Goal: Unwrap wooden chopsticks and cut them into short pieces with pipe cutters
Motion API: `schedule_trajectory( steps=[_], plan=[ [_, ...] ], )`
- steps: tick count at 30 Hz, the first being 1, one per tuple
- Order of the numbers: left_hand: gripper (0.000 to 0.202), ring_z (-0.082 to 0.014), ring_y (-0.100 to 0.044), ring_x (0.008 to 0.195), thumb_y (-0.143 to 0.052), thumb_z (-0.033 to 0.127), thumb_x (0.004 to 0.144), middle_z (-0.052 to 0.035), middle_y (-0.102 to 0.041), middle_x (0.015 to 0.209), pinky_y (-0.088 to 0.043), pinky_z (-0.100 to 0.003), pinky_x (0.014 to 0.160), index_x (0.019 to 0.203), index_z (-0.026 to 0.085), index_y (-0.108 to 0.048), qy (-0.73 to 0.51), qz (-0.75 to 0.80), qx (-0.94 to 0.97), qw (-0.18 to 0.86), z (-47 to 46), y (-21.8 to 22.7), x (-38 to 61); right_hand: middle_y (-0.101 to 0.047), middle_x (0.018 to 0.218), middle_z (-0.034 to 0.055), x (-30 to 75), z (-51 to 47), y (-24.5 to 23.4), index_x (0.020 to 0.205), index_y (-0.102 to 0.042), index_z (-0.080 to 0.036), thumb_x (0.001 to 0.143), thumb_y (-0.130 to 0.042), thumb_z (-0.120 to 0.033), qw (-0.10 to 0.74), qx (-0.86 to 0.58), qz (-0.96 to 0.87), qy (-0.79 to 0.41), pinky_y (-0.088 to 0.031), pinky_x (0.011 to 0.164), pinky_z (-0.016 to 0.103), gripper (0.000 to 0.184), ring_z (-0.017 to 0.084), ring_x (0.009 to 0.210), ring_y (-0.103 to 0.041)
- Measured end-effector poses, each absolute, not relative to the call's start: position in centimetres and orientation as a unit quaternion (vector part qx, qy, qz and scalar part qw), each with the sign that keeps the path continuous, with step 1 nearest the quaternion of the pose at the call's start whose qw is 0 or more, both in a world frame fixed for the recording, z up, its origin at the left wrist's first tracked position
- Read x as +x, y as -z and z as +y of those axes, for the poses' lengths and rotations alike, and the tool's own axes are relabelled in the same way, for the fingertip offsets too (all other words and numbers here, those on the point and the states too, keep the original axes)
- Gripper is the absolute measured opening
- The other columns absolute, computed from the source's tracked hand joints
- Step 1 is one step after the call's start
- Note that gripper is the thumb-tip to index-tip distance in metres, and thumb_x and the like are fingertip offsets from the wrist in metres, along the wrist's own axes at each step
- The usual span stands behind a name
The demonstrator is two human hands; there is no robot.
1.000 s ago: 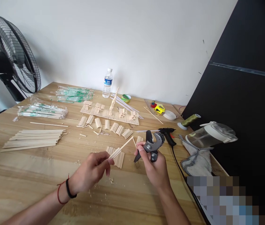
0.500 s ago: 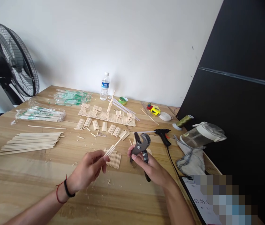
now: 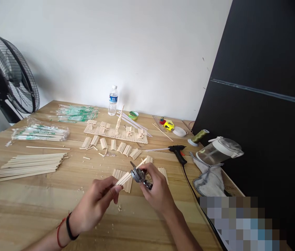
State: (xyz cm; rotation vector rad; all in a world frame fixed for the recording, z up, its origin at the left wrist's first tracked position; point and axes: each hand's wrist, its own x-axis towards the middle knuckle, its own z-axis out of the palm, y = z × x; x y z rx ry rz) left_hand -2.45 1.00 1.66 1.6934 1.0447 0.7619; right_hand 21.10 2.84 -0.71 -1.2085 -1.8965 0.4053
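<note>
My left hand point(image 3: 99, 198) pinches a few thin wooden sticks point(image 3: 123, 179), one reaching out farther than the others. My right hand point(image 3: 159, 190) is wrapped round a dark metal cutter point(image 3: 137, 174), whose jaws are at the long stick; whether they bite into it I cannot tell. Beneath the sticks lies a row of short cut sticks point(image 3: 127, 186) on the table. Small ribbed stick panels point(image 3: 113, 144) stand in a line farther back, in front of a long stick-built platform point(image 3: 100, 131) with a thin tower point(image 3: 119, 120).
Long loose sticks point(image 3: 29, 165) lie at left, near wrapped stick bundles point(image 3: 43, 132). A black glue gun point(image 3: 178, 153), a plastic jug point(image 3: 219, 150) and a cloth point(image 3: 210, 179) are at right. A water bottle point(image 3: 113, 101) stands by the wall; a fan point(image 3: 13, 73) is far left.
My right hand has turned the cutter and brought it left, up to the long stick. My left hand still holds the sticks. The whole view has shifted slightly.
</note>
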Motion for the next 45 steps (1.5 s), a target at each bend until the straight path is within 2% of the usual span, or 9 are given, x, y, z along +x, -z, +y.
schedule_trajectory(
  steps=[8, 15, 24, 31, 35, 37, 40, 43, 45],
  plan=[
    [0.037, -0.0112, -0.048, 0.056, -0.041, 0.036, 0.107, 0.0023, -0.055, 0.064, -0.035, -0.022, 0.056, 0.076, 0.02, -0.053, -0.324, 0.393, 0.77, 0.384, 0.4, -1.9, -2.1, -0.062, 0.112, 0.0085, 20.2, 2.5, 1.7, 0.121, -0.057, -0.024, 0.069, -0.054, 0.006, 0.436, -0.452, -0.773, -0.089, -0.053, 0.093, 0.036, 0.059, 0.026, 0.107, -0.064],
    [0.033, -0.0111, -0.044, 0.051, -0.041, 0.033, 0.107, 0.0043, -0.05, 0.06, -0.033, -0.022, 0.052, 0.076, 0.021, -0.05, -0.342, 0.41, 0.778, 0.33, 0.2, -1.6, -2.2, -0.064, 0.086, 0.0032, 19.7, 2.6, 1.8, 0.094, -0.061, -0.023, 0.075, -0.053, 0.008, 0.439, -0.482, -0.758, -0.026, -0.05, 0.073, 0.029, 0.037, 0.022, 0.08, -0.064],
    [0.041, -0.0124, -0.045, 0.054, -0.038, 0.042, 0.107, 0.0032, -0.05, 0.062, -0.036, -0.024, 0.054, 0.073, 0.021, -0.049, -0.341, 0.436, 0.757, 0.347, 0.8, -2.2, -2.1, -0.06, 0.077, 0.0018, 19.4, 2.4, 2.1, 0.08, -0.051, -0.023, 0.083, -0.059, -0.013, 0.401, -0.547, -0.733, -0.04, -0.043, 0.063, 0.028, 0.013, 0.02, 0.067, -0.059],
    [0.037, -0.0208, -0.062, 0.069, -0.048, 0.053, 0.1, -0.0033, -0.064, 0.08, -0.049, -0.032, 0.063, 0.102, 0.02, -0.064, -0.334, 0.532, 0.724, 0.285, 5.4, -0.5, -5.6, -0.057, 0.071, 0.0002, 19.6, 2.5, 1.9, 0.076, -0.047, -0.024, 0.084, -0.057, -0.021, 0.369, -0.564, -0.738, -0.032, -0.037, 0.058, 0.027, 0.014, 0.018, 0.06, -0.054],
    [0.044, -0.0311, -0.065, 0.106, -0.055, 0.056, 0.094, -0.0136, -0.064, 0.124, -0.054, -0.046, 0.086, 0.119, 0.02, -0.063, -0.385, 0.554, 0.709, 0.205, 7.0, 0.4, -6.9, -0.059, 0.069, -0.0005, 19.1, 2.3, 2.0, 0.074, -0.05, -0.023, 0.083, -0.059, -0.02, 0.361, -0.565, -0.742, -0.033, -0.036, 0.057, 0.027, 0.013, 0.017, 0.058, -0.055],
    [0.045, -0.0309, -0.063, 0.112, -0.054, 0.055, 0.096, -0.0136, -0.059, 0.133, -0.054, -0.047, 0.092, 0.124, 0.022, -0.063, -0.409, 0.538, 0.698, 0.238, 6.3, -0.2, -6.5, -0.061, 0.069, -0.0004, 18.8, 2.1, 2.0, 0.074, -0.052, -0.023, 0.081, -0.062, -0.019, 0.353, -0.567, -0.744, -0.029, -0.036, 0.058, 0.027, 0.013, 0.017, 0.059, -0.057],
    [0.042, -0.0252, -0.066, 0.105, -0.048, 0.054, 0.102, -0.0108, -0.061, 0.13, -0.056, -0.042, 0.09, 0.126, 0.025, -0.064, -0.398, 0.476, 0.654, 0.433, 4.1, -1.5, -4.8, -0.065, 0.073, 0.0004, 18.2, 1.7, 2.0, 0.077, -0.058, -0.022, 0.075, -0.07, -0.016, 0.319, -0.572, -0.756, -0.019, -0.036, 0.059, 0.027, 0.013, 0.018, 0.062, -0.061],
    [0.043, -0.0259, -0.068, 0.102, -0.048, 0.056, 0.102, -0.0113, -0.066, 0.121, -0.06, -0.034, 0.074, 0.121, 0.022, -0.065, -0.36, 0.397, 0.567, 0.626, 2.1, -2.3, -3.1, -0.069, 0.076, 0.0012, 17.4, 1.4, 1.8, 0.081, -0.064, -0.022, 0.071, -0.076, -0.015, 0.276, -0.575, -0.77, -0.012, -0.035, 0.059, 0.028, 0.017, 0.02, 0.065, -0.064],
    [0.042, -0.0251, -0.071, 0.092, -0.053, 0.057, 0.1, -0.0113, -0.069, 0.111, -0.056, -0.027, 0.058, 0.113, 0.019, -0.066, -0.358, 0.375, 0.521, 0.678, 1.6, -2.4, -2.5, -0.07, 0.077, 0.0021, 16.9, 1.2, 1.7, 0.082, -0.066, -0.022, 0.07, -0.078, -0.015, 0.255, -0.574, -0.778, -0.006, -0.034, 0.059, 0.028, 0.018, 0.02, 0.066, -0.064]
  ],
)
